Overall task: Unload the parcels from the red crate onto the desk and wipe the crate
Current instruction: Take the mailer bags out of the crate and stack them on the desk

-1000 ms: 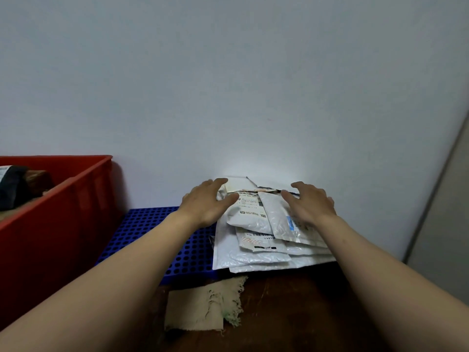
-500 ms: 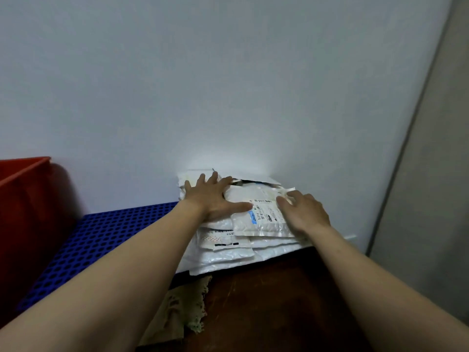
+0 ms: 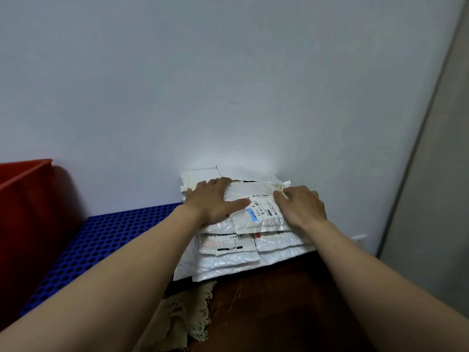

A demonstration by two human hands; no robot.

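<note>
A stack of white padded parcels [image 3: 228, 252] lies against the wall on the dark wooden desk [image 3: 274, 308]. My left hand [image 3: 213, 201] rests flat on the left part of the top parcel [image 3: 261, 212], thumb across its label. My right hand [image 3: 302, 204] lies flat on that parcel's right side, fingers spread. Neither hand grips anything. The red crate [image 3: 22, 224] stands at the far left; its inside is hidden. A frayed beige cloth [image 3: 180, 318] lies on the desk in front of the stack, partly under my left forearm.
A blue perforated mat [image 3: 101, 240] lies between the crate and the parcels. The pale wall [image 3: 228, 85] runs right behind the stack. A grey vertical panel [image 3: 431, 174] stands at the right, and a white socket [image 3: 360, 238] shows low on the wall.
My hands have pushed the top parcels back towards the wall and now lie flatter on the stack. The view has swung slightly left, showing more of the crate than half a second ago.
</note>
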